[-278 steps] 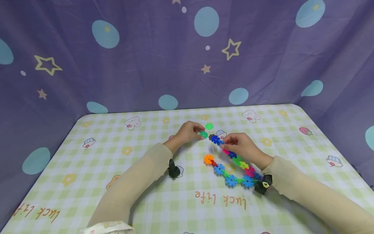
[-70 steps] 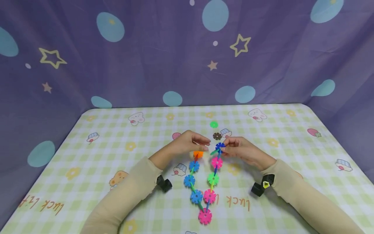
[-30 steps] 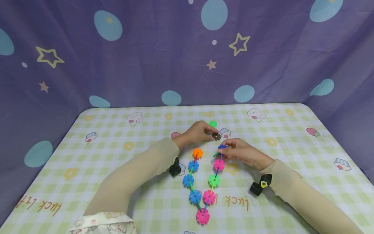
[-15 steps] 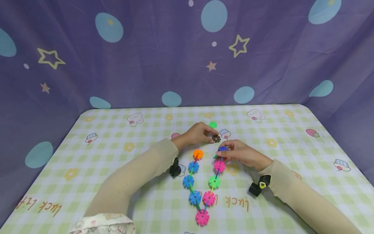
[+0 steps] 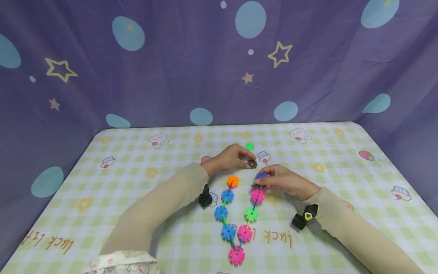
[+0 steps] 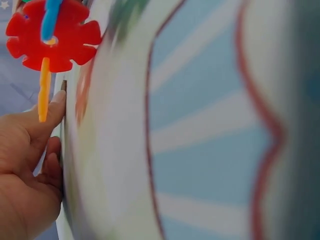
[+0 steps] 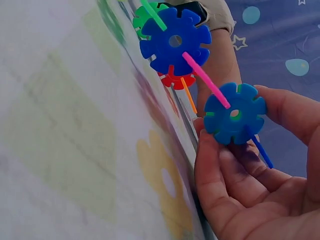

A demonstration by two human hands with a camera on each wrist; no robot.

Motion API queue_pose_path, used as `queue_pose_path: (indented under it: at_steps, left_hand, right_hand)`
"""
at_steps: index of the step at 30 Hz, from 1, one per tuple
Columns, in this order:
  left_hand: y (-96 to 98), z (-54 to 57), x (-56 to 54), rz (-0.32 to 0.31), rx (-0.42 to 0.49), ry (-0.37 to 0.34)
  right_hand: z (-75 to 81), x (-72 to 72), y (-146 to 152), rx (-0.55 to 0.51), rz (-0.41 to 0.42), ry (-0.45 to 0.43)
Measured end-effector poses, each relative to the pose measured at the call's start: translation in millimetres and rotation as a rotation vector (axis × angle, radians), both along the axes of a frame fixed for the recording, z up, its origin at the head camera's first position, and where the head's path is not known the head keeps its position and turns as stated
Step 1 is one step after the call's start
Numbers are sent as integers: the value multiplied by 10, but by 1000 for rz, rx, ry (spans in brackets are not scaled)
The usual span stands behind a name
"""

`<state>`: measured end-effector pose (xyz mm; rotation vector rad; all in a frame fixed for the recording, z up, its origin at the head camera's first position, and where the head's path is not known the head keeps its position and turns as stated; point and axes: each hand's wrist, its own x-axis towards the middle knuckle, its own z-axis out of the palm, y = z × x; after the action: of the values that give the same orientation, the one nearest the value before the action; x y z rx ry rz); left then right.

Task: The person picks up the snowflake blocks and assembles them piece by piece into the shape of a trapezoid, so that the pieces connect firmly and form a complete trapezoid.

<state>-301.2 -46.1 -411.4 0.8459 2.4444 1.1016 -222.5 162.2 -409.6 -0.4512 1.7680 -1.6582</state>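
Observation:
A chain of notched plastic snowflake discs lies in a V on the cloth, with an orange disc (image 5: 233,181) at its left end and a pink disc (image 5: 236,255) at its near tip. My right hand (image 5: 285,182) pinches the right end by a dark blue disc (image 5: 262,175); a green disc (image 5: 253,185) pokes out by the fingertips. Close up, the right wrist view has a lighter blue disc (image 7: 235,114) between thumb and fingers. Beyond the chain, my left hand (image 5: 230,156) holds a loose brown disc (image 5: 252,164) between thumb and fingers, low at the cloth.
A loose light green disc (image 5: 249,146) lies behind the left hand. The checked tablecloth (image 5: 184,243) covers the table, whose far edge meets a purple patterned curtain (image 5: 164,87). Each wrist wears a small black camera (image 5: 205,198).
The left hand has left the chain's left end and reached the brown disc, which has slid slightly nearer. Earlier it held a green disc, now on the chain. The right hand keeps its pinch.

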Motion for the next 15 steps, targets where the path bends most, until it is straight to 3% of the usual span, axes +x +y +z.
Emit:
queue_pose_path:
  at_steps: [6, 10, 15]
  left_hand:
    - [-4, 48, 39, 26, -67, 10]
    - [-5, 90, 70, 56, -177, 70]
    - [-27, 131, 105, 75, -243, 119]
  right_hand:
    - [9, 11, 18, 16, -50, -8]
    - [11, 10, 19, 4, -93, -1]
    - [2, 14, 16, -20, -130, -10]
